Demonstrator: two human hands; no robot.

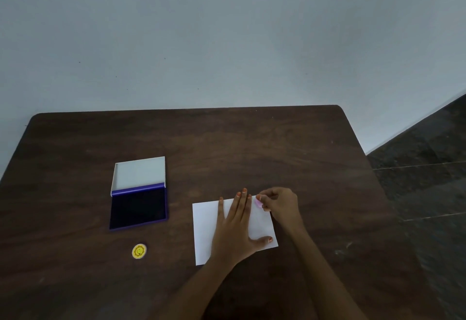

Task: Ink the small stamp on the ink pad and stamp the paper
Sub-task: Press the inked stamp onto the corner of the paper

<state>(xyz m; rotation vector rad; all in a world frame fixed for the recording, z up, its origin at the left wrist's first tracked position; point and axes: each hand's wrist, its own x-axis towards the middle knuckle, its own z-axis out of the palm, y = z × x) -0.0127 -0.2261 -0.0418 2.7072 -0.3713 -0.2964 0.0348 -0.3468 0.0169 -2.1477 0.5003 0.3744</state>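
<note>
The left hand lies flat on the paper, fingers spread and together pinning the sheet to the counter. The right hand pinches the stamp, its fingers closed on it from above, at the sheet's far right corner, just beyond the left fingertips. The stamp is a small pink piece, mostly hidden by the grip; whether its face touches the paper cannot be told.

By its size it should be light and rigid, best held by the sides near the top so the face comes down flat; a tilted press would probably leave a partial mark. The paper is thin, white and smooth, likely to slide or lift with the stamp, so the flat palm on it makes sense.

Well to the left of both hands sits the pad, a dark blue rectangle with its pale lid hinged open behind. Nearer the person from it lies a round yellow disc with a smiling face. The counter is dark wood grain with rounded corners.
</note>
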